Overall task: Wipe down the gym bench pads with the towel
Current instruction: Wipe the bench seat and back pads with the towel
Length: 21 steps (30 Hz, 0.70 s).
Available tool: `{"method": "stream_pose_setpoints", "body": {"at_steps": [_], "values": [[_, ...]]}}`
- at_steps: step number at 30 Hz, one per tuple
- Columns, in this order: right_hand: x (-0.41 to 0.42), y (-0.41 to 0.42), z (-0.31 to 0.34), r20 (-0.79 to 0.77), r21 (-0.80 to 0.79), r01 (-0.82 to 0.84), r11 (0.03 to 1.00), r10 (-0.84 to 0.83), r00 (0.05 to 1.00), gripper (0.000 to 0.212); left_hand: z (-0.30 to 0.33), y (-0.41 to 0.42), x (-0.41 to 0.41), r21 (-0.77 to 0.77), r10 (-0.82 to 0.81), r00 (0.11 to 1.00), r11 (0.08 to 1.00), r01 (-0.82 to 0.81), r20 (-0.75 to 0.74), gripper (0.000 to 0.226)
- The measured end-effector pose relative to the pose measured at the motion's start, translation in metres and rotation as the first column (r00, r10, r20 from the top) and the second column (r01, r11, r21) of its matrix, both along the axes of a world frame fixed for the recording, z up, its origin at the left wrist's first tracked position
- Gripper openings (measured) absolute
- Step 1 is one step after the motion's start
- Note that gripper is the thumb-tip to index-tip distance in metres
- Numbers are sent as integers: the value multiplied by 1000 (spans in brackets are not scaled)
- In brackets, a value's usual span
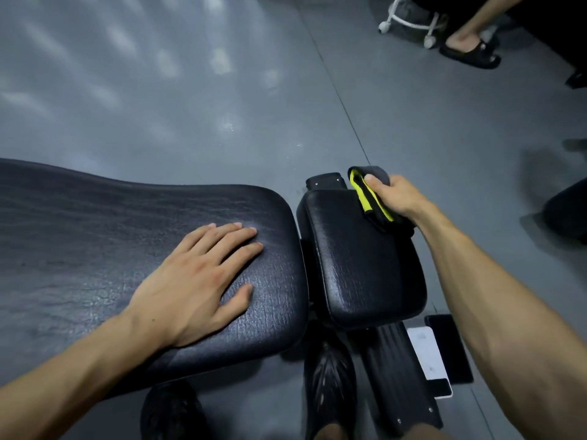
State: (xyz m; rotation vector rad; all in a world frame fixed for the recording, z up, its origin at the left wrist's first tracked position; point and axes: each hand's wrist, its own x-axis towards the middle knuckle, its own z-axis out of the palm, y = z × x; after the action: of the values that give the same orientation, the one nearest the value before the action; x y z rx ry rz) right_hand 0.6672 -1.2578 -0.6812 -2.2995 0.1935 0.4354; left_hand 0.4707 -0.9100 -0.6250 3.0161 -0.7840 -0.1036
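Where the head camera looks down, one view only: long pad (95, 242), black, textured, running in from the left edge; left hand (193, 281) resting flat on it near its rounded end, fingers (241, 236) straight and slightly spread, holding nothing; short pad (362, 265), black, just beside the long pad's end with a narrow gap between them; towel (370, 198), dark grey with yellow trim, folded, lying against the far right corner of the short pad; right hand (395, 193) gripping the towel, fingers curled round it, thumb on top; black bracket (325, 181) at the far end of the short pad; floor (190, 90), grey, glossy; two dark shoes (330, 376) at the bottom; black footplate (397, 376) beside them; white card (425, 354) and dark phone (451, 347) on the floor by the footplate; another person's sandalled foot (470, 49) and a white wheeled base (409, 20) at top right.
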Motion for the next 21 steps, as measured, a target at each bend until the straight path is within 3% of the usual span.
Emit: {"method": "stream_pose_setpoints", "body": {"at_steps": [6, 9, 14, 17, 21], "values": [[0, -8, -2, -29, -15, -14, 1000, 13, 1000, 46, -1, 0, 0, -19, 7, 1000, 1000, -7, -2, 58], [18, 19, 7, -9, -91, -144, 985, 143, 990, 40, 1, -1, 0, -18, 21, 1000, 1000, -21, 0, 58], [13, 87, 25, 85, -297, -446, 844, 489, 868, 38, 1, -2, 1, -12, 27, 1000, 1000, -27, -7, 57], [-8, 121, 28, 180, -352, -501, 790, 583, 792, 46, 4, -3, -1, -6, 31, 1000, 1000, -31, -6, 57], [-24, 131, 26, 284, -349, -502, 791, 600, 748, 61, 4, -3, -1, -16, 33, 999, 999, -33, -3, 56]]}}
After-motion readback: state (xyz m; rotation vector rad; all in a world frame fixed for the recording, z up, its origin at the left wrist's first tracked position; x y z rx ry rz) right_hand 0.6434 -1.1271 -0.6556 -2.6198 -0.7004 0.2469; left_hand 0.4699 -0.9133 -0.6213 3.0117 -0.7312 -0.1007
